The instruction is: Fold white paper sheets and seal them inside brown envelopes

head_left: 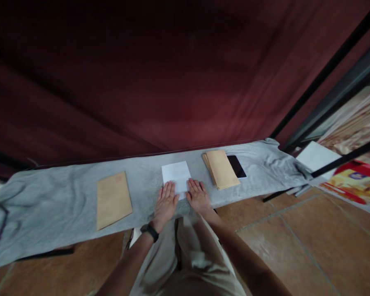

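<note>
A white sheet of paper (176, 172) lies flat in front of me on the grey cloth. My left hand (166, 201) rests on its lower left edge, fingers stretched out flat, a dark watch on the wrist. At the lower right edge my right hand (199, 197) lies flat too, its fingertips on or right beside the paper. To the left is a single brown envelope (113, 200). On the right sits a stack of several brown envelopes (223, 168), slightly fanned, partly over a dark phone (237, 166).
The grey cloth (77, 193) covers a long narrow table. Behind it hangs a dark red curtain (172, 102). Dark metal bars (327, 78) slant at the right, near a white box (317, 157) and a red and yellow printed package (356, 183). Below is a tiled floor (283, 238).
</note>
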A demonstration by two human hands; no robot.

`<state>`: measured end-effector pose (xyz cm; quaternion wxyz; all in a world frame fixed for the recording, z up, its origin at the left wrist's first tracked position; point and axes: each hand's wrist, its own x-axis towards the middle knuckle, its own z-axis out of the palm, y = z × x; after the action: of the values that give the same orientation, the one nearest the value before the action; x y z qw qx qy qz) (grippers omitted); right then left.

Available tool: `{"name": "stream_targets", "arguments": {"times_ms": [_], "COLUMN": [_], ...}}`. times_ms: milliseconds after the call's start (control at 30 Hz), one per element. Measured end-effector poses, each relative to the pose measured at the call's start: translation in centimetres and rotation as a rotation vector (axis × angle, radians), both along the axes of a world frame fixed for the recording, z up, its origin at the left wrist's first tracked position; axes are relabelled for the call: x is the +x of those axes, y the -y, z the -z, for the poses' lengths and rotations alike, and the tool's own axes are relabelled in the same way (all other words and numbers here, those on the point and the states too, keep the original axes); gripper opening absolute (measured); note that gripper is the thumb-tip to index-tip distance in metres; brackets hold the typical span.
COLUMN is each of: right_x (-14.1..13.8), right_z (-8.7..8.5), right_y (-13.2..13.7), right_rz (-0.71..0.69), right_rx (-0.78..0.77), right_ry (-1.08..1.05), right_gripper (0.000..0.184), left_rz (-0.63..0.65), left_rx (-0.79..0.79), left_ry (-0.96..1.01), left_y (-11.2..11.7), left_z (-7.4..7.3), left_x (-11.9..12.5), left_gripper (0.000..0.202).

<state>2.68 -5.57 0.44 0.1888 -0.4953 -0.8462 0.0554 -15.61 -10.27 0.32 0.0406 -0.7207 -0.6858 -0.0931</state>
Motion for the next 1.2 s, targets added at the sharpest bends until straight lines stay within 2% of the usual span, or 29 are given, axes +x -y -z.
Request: {"name": "stream_targets", "arguments": {"times_ms": [167,400,500,600,700,767,833,933,1067,1200], "right_x": [0.1,0.2,0.2,0.2,0.2,0.3,0.3,0.3,0.4,0.5], "right_z": [0.4,0.4,0.5,0.7,0.8,0.8,0.9,0.9,0.9,0.9], "right_y": [-0.1,0.1,0.1,0.1,0.0,0.0,0.0,-0.1,-0.1,-0.1], "right_rz": [-0.005,-0.01,-0.016,-0.016,-0.017,-0.021,-0.024,-0.027,-0.034,-0.035], "right_rx": [0.009,0.013,0.017,0.014,0.007,0.007,0.011,0.016,0.023,0.018], "right_ry": [0.014,0.023,0.021,0.027,0.03,0.024,0.022,0.034,0.051,0.07], "right_gripper": [0.053,0.054,0.055,0.055,0.055,0.055,0.054,0.054,0.053,0.054], "left_rz": [0.106,0.075,0.051,0.012,0.009,0.033,0.055,0.056,0.053,0.055], "left_rx": [-0.009,-0.002,-0.007,-0.02,-0.001,0.025,0.025,0.013,0.007,-0.014], "left_ry": [0.015,0.009,0.015,0.019,0.042,0.066,0.079,0.089,0.097,0.1], "left_y": [0.1,3.2,3.9,2.9,0.5,-1.4,-3.0,-4.1,-4.0,-3.2], "left_z": [-0.5,-0.5,-0.7,-1.6,-2.7,-3.1,-2.8,-1.7,-0.5,-0.5], "left_x": [1.7,-0.5,-0.8,0.0,1.2,1.9,2.3,2.3,1.7,1.2], "left_gripper": [0.058,0.067,0.067,0.059,0.05,0.051,0.053,0.054,0.055,0.056]}}
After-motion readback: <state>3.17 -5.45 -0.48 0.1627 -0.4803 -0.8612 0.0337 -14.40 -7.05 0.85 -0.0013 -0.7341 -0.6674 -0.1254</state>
